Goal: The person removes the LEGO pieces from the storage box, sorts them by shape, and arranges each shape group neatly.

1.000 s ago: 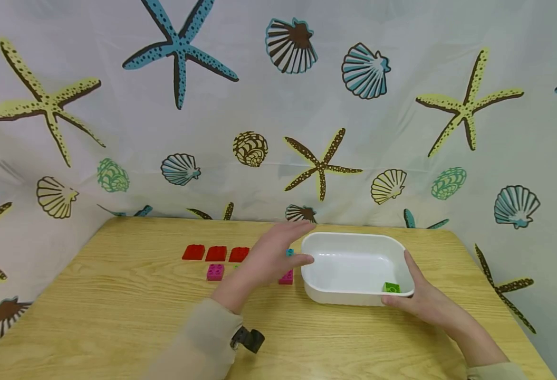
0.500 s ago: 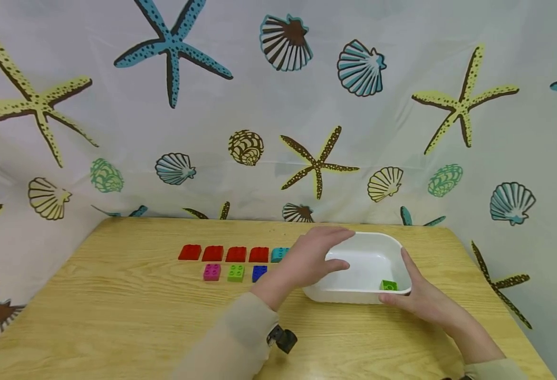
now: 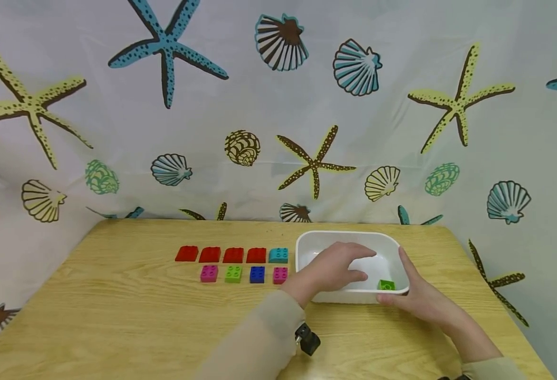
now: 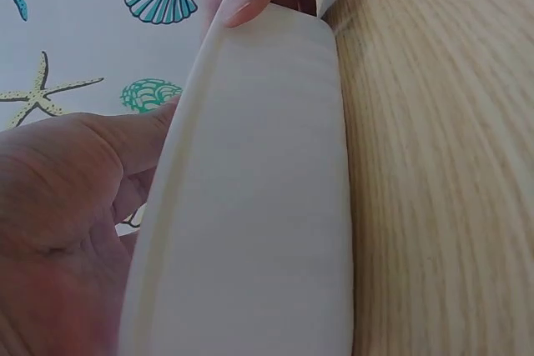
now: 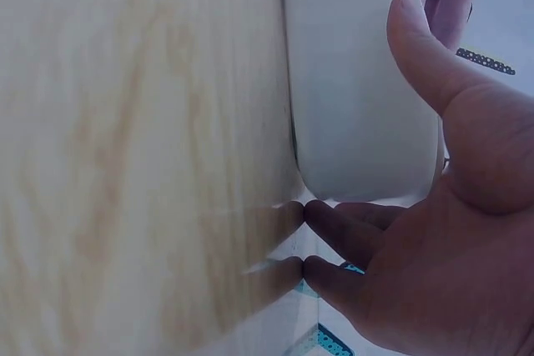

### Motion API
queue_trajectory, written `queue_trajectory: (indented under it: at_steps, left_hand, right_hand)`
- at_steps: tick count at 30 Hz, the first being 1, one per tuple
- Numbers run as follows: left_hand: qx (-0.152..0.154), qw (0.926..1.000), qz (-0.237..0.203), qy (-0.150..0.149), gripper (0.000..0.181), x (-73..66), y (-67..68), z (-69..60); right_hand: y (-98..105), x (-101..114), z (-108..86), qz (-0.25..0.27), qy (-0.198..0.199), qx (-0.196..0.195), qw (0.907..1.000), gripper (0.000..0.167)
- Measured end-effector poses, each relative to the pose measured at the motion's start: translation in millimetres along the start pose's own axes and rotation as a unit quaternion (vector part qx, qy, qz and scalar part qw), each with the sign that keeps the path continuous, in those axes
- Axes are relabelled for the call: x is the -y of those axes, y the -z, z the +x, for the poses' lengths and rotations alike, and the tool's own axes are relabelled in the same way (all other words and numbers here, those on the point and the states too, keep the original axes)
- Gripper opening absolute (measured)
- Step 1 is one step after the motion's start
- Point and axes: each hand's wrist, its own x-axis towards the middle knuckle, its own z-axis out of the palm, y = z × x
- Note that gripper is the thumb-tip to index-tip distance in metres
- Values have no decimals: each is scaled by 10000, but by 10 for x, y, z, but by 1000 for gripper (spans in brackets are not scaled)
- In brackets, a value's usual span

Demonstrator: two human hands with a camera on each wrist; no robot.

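A white plastic tub [image 3: 316,240] stands on the wooden table, with one green toy brick [image 3: 386,285] inside at its front right corner. My left hand [image 3: 332,268] reaches over the tub's front rim, thumb and fingers apart with nothing between them, to the left of the brick. The right hand [image 3: 423,300] holds the tub's right end. Its thumb [image 5: 413,35] lies at the front rim and its other fingers [image 5: 350,235] are around the end wall, near the tabletop. From the left wrist, the tub's outer wall [image 4: 259,164] hides the brick.
Left of the tub lie two rows of toy bricks. The back row has several red sloped bricks [image 3: 233,255] and a turquoise brick [image 3: 278,255]. In front are pink [image 3: 209,273], light green [image 3: 233,274] and blue bricks [image 3: 257,274]. A shell-patterned curtain [image 3: 259,105] hangs behind the table.
My left hand has moved right, from above the bricks to inside the tub, uncovering the right part of the rows. The right hand keeps its hold. The head view has shifted slightly.
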Motion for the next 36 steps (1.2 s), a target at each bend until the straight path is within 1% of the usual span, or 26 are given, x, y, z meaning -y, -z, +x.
queue_trajectory:
  at_steps: [2, 4, 7, 8, 10, 12, 13, 14, 15, 16, 19, 20, 24, 26, 27, 29, 32, 36]
  left_hand:
    - [124, 9998, -126, 40, 51, -9, -43, 42]
    - [216, 9997, -130, 53, 51, 5, -100, 97]
    - [391, 9992, -75, 97, 50, -17, -144, 163]
    - [421, 9991, -3, 106, 50, 18, -198, 220]
    - [530, 9984, -35, 168, 50, -13, -201, 252]
    - [602, 9979, -52, 235, 51, -15, -220, 290]
    - [616, 9978, -21, 261, 51, 31, -277, 338]
    - [645, 9975, -40, 295, 51, 36, -288, 356]
    - [695, 9969, -121, 344, 51, -2, -254, 332]
    - [697, 9969, -79, 350, 51, 27, -295, 362]
    - [756, 9963, -140, 389, 51, 30, -323, 387]
    - [786, 9959, -214, 403, 50, -15, -287, 365]
    - [867, 9947, -334, 435, 51, -57, -296, 373]
    - [895, 9946, -338, 391, 51, -53, -321, 392]
    - [927, 9944, -333, 374, 51, -54, -326, 397]
    - [992, 9941, -299, 305, 50, -45, -345, 415]
    - [1112, 9933, -221, 216, 48, -36, -355, 431]
    - [1230, 9923, -95, 82, 45, -23, -363, 437]
  right_hand:
    - [-6, 3, -10, 43, 41, -21, 10000, 134]
    - [-11, 3, -18, 68, 93, -48, 9999, 134]
    - [-14, 1, -23, 96, 89, -67, 9999, 134]
    - [-12, 0, -23, 108, 94, -68, 9999, 133]
    - [-11, -4, -21, 130, 52, -62, 9999, 134]
    - [-8, -1, -23, 153, 11, -48, 9999, 134]
    - [-6, 0, -24, 183, -9, -41, 9998, 134]
    - [-3, 3, -27, 230, -26, -32, 9997, 134]
    - [-5, 0, -25, 254, -38, -11, 9997, 134]
    - [-9, -5, -25, 292, -36, 4, 9996, 135]
    - [-11, -35, -12, 379, -27, 46, 9993, 136]
    - [-15, -78, 4, 257, 24, 2, 9997, 134]
    - [-12, -98, 14, 248, 23, -1, 9997, 135]
    - [-10, -79, 6, 183, 21, -15, 9998, 134]
    - [-8, -39, -6, 284, -20, 28, 9996, 135]
    - [-8, -14, -19, 252, -17, 18, 9997, 135]
    - [-15, 5, -25, 279, -73, 21, 9996, 136]
    - [-12, 5, -28, 310, -50, 42, 9995, 136]
